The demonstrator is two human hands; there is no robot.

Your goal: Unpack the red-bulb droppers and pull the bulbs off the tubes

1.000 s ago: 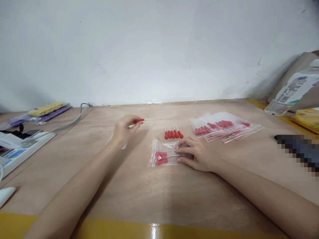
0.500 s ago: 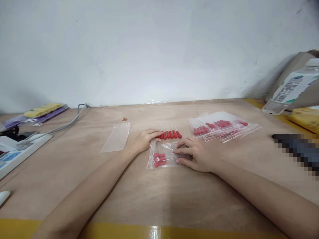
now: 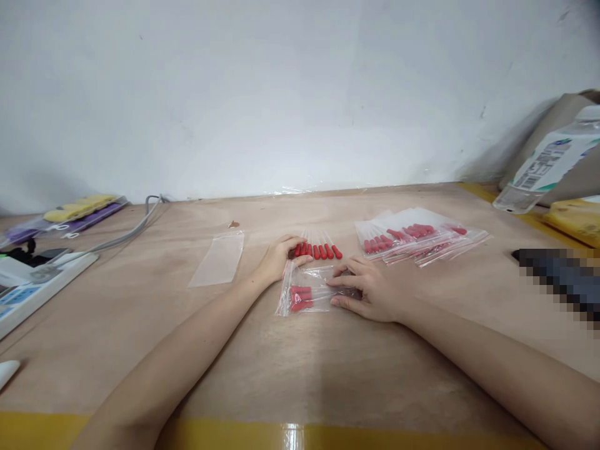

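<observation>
- Grip of the left hand (image 3: 285, 255) is set around the left end of the row of red-bulbed droppers (image 3: 317, 252), thumb and fingers parted; whether a bulb is pinched cannot be told.
- Right hand (image 3: 375, 290) is rested on the clear bag (image 3: 323, 303) just in front, fingers spread.
- Bulbs are probably best evened by light nudges, as the thin stems seem easily skewed.
- Bag corner, nearly met by the left thumb, is best held flat.
- Rightward room is narrowed by filled bags (image 3: 417, 234); a flat bag (image 3: 218, 259) is laid leftward on the counter (image 3: 244, 375).
- Bottle (image 3: 544, 167) and power strip (image 3: 47, 289) are well apart.
</observation>
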